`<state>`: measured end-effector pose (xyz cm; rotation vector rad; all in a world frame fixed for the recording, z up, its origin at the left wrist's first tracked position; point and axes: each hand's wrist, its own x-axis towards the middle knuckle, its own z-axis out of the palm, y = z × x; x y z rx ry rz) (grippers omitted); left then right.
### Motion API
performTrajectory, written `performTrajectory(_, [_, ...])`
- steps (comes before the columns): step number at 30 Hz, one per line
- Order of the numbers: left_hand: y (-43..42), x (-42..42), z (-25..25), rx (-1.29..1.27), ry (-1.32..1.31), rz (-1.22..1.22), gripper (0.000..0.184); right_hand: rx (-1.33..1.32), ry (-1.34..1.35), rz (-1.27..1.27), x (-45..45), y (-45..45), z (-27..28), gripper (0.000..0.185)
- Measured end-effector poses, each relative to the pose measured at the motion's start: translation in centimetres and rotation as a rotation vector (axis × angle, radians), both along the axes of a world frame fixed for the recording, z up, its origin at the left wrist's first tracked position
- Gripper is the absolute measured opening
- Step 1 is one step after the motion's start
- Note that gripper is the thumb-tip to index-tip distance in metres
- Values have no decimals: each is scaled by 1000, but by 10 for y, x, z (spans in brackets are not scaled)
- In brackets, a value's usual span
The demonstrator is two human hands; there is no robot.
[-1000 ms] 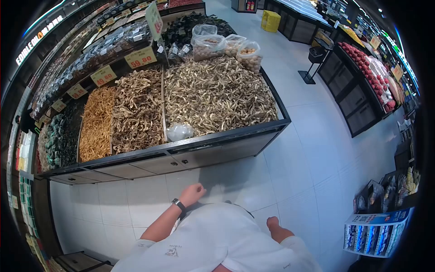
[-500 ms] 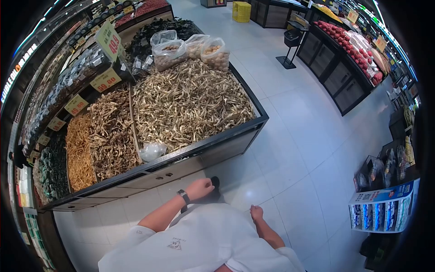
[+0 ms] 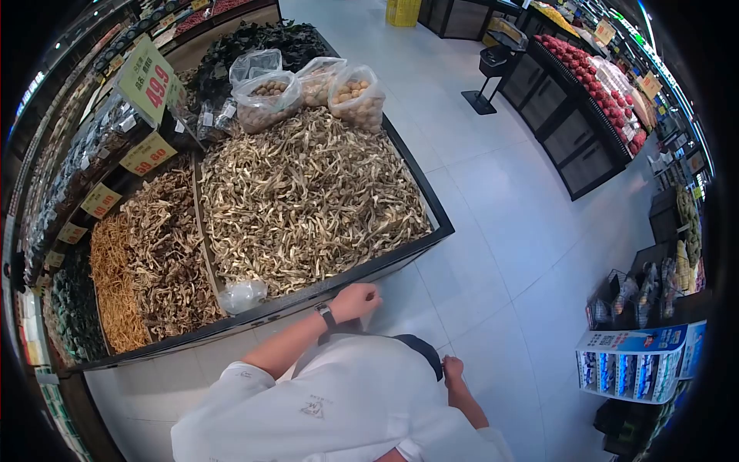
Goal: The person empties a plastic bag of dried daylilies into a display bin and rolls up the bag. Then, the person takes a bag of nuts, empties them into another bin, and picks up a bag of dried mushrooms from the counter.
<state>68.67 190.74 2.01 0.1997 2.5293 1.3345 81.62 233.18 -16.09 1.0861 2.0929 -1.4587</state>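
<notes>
Head view: left hand (image 3: 357, 301) loosely fisted near display bin (image 3: 440, 229); right hand (image 3: 453, 369) fisted near shirt (image 3: 346, 393).

Hands: 2, left hand (image 3: 356, 302) and right hand (image 3: 454, 368). Watch (image 3: 326, 315): 1. Counter (image 3: 419, 172): at least 4 heaps along near edge, i.e. pale strips (image 3: 308, 208), brown strips (image 3: 171, 250), orange strands (image 3: 115, 277), dark green goods (image 3: 73, 316). Dark leafy heap (image 3: 262, 42): 1, far end. Open plastic bags (image 3: 356, 104): 4 toward right edge, one partly hidden. Crumpled clear plastic (image 3: 242, 296): 1, near edge. Big price sign (image 3: 150, 81): 1. Small price signs (image 3: 101, 200): at least 4. Yellow crate (image 3: 402, 11): 1. Blue-and-white rack (image 3: 633, 363): 1.
</notes>
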Motion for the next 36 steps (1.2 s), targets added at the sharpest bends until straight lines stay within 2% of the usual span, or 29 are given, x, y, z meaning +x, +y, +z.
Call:
performTrajectory(2, [2, -15, 1, 163, -151, 48, 25, 20, -15, 9, -15, -4, 12, 25])
performTrajectory(5, [10, -37, 14, 183, -259, 56, 21, 34, -14, -4, -29, 7, 8, 22])
performTrajectory(9, [31, -73, 3, 164, -270, 62, 20, 14, -26, -88, -49, 44, -21, 22])
performTrajectory(14, [79, -127, -6, 80, -137, 87, 24, 10, -59, -106, -91, 115, -48, 23])
performTrajectory(19, [163, -189, 3, 52, -135, 99, 26, 13, -144, -13, -165, 197, -32, 24])
performTrajectory(21, [206, -215, 15, 66, -109, 93, 27, -64, -77, -89, -201, 225, -27, 24])
performTrajectory(26, [280, -265, 42, 62, -83, 82, 31, -20, -83, 80, -292, 289, -25, 25])
performTrajectory(31, [293, -296, 33, 7, -99, 131, 30, -35, -5, 135, -375, 306, -31, 25])
performTrajectory(36, [285, -324, 24, 217, -209, 400, 24, -101, -80, 253, -410, 290, -36, 29])
